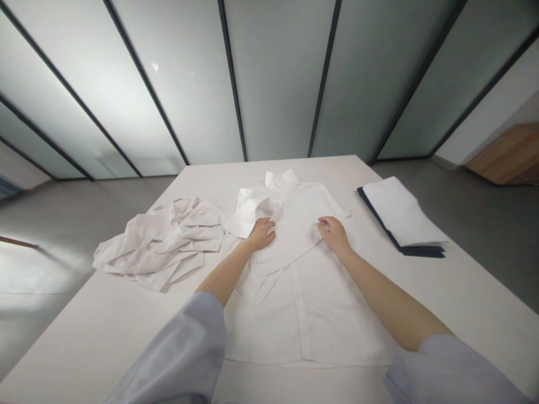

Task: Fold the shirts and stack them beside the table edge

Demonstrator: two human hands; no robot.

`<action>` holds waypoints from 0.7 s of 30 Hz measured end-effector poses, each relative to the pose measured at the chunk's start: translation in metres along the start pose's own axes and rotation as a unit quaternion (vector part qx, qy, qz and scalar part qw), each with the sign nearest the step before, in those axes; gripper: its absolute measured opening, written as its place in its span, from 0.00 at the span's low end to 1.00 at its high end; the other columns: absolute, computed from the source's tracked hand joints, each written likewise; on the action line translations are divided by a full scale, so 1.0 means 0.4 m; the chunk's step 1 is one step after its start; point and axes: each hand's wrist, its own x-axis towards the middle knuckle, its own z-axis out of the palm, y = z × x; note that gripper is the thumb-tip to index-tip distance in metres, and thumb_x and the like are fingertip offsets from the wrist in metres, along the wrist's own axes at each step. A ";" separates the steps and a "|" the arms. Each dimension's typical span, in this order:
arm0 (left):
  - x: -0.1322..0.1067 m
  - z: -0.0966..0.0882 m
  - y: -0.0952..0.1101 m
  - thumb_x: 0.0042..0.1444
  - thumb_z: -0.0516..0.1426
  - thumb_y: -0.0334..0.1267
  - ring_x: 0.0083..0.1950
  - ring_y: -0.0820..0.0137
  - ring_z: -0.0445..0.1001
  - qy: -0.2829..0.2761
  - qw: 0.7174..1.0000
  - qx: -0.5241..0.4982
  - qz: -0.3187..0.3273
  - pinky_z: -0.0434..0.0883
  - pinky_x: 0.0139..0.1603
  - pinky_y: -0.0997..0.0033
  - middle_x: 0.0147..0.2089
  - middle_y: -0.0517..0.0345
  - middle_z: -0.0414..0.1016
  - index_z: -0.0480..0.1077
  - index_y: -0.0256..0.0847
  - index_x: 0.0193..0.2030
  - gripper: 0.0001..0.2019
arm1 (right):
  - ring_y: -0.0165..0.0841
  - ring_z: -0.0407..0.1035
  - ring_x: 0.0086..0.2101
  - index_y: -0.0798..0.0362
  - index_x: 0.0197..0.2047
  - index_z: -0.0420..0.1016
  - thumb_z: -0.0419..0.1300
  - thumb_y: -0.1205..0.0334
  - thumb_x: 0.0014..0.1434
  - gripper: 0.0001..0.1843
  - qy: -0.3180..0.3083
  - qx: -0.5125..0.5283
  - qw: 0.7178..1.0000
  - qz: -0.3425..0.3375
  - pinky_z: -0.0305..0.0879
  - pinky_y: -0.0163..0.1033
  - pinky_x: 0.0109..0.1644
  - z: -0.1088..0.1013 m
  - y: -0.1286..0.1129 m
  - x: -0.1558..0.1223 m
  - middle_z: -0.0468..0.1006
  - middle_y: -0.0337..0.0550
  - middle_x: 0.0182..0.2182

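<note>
A white shirt lies spread on the white table in front of me, collar at the far end. My left hand rests on the shirt's left side, fingers curled on a folded-in sleeve with its cuff turned up. On the right side, my right hand pinches a fold of the shirt's fabric between thumb and fingers.
A crumpled heap of white garments lies on the table to the left. A stack of folded white and dark cloth sits at the right. Frosted glass wall panels stand beyond the table's far edge; grey floor lies on both sides.
</note>
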 end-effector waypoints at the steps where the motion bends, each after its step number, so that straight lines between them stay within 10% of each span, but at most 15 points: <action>1: 0.000 0.001 -0.003 0.57 0.53 0.36 0.57 0.58 0.68 0.003 1.000 -0.004 0.002 0.64 0.61 0.54 0.54 0.44 0.72 0.71 0.37 0.52 0.17 | 0.42 0.69 0.48 0.55 0.49 0.76 0.51 0.62 0.57 0.19 -0.008 -0.023 1.000 -0.020 0.63 0.47 0.56 -0.002 -0.012 0.003 0.77 0.51 0.46; 14: 0.009 0.000 0.003 0.53 0.51 0.33 0.50 0.58 0.72 0.010 0.999 -0.002 0.043 0.65 0.59 0.55 0.43 0.44 0.76 0.73 0.35 0.44 0.14 | 0.44 0.52 0.63 0.52 0.70 0.56 0.53 0.70 0.55 0.38 -0.155 -0.173 0.933 -0.275 0.52 0.49 0.62 0.110 -0.405 0.204 0.56 0.47 0.68; 21: 0.006 0.006 -0.004 0.55 0.51 0.35 0.57 0.57 0.70 0.004 0.999 -0.012 0.035 0.64 0.62 0.56 0.50 0.43 0.76 0.72 0.35 0.51 0.17 | 0.45 0.65 0.52 0.52 0.47 0.79 0.50 0.66 0.61 0.18 -0.142 -0.204 0.947 -0.203 0.56 0.49 0.57 0.151 -0.442 0.209 0.79 0.53 0.47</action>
